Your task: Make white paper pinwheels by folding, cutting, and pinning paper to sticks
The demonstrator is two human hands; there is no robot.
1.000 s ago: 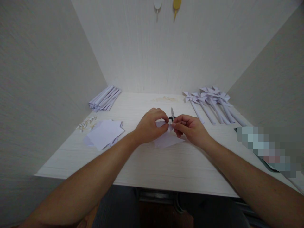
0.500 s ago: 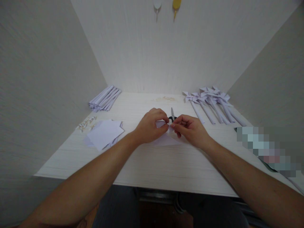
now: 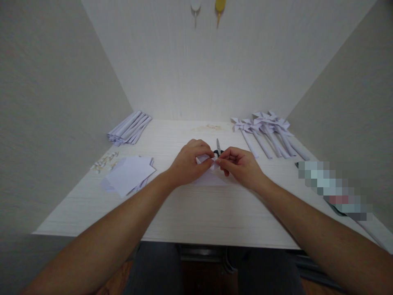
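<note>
One thin white paper sheet (image 3: pixel 211 179) is held at the middle of the pale wooden table (image 3: pixel 227 217), its folded part pinched between thumb and forefinger of the left hand (image 3: pixel 192 164) and of the right hand (image 3: pixel 241 166); both grips are closed on it. One pair of black-handled scissors (image 3: pixel 218 144) lies just beyond the fingertips. At far right, at least five white paper pinwheels (image 3: pixel 267 123) are laid side by side. At left are seen one stack of square white sheets (image 3: pixel 130 174), one heap of small white-tipped sticks (image 3: pixel 104 162) and, farther off, one bundle of rolled white paper tubes (image 3: pixel 129 127); overlap prevents exact counts.
</note>
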